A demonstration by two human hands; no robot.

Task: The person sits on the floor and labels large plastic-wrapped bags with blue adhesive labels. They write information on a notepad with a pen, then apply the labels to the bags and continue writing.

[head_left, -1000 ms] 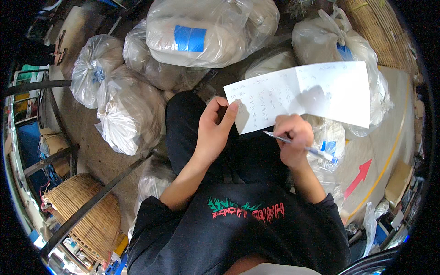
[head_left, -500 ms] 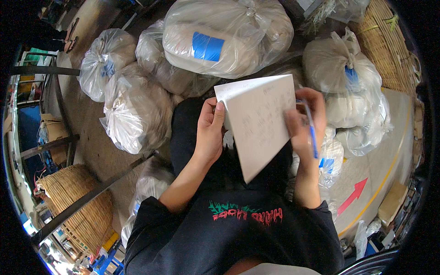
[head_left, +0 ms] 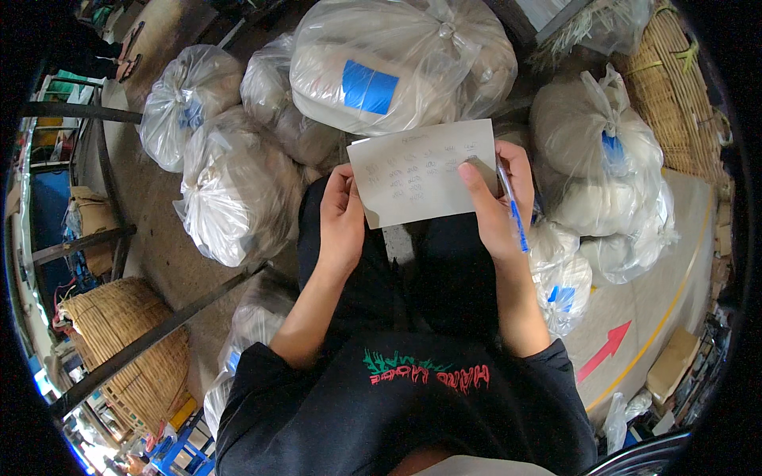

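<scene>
Forearms (head_left: 312, 313) converge forward — left hand (head_left: 343, 218) gripping, fingers (head_left: 336, 184) curled; right hand (head_left: 500, 218) gripping, thumb (head_left: 475, 182) angled inward — wrists apart.

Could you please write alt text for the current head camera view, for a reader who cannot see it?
A person's left hand and right hand hold a handwritten sheet of paper, with a pen also in the right hand. Bulging translucent plastic bags, some showing blue patches, surround them; a woven basket is at lower left.
</scene>
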